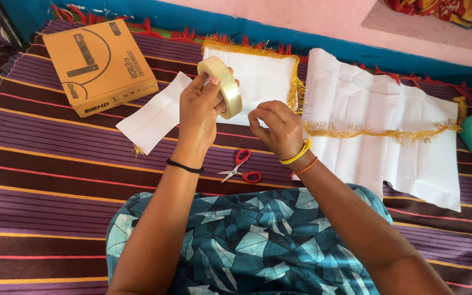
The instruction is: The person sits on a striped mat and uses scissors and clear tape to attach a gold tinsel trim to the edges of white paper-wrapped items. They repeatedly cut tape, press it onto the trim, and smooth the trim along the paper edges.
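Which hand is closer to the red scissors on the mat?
Right. The right hand hangs just above the red scissors, slightly to their right. The left hand is higher and farther off, holding the tape roll.

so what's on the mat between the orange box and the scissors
In the head view, a loose white paper sheet lies between the orange box and the red-handled scissors, on the striped mat.

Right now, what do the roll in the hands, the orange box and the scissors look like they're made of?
The tape roll, held by the left hand, looks like glossy clear plastic film, yellowish and translucent where it is wound. The orange box looks like matte printed cardboard, with folded edges and flat faces. The scissors seem to have shiny metal blades and smooth red plastic handles.
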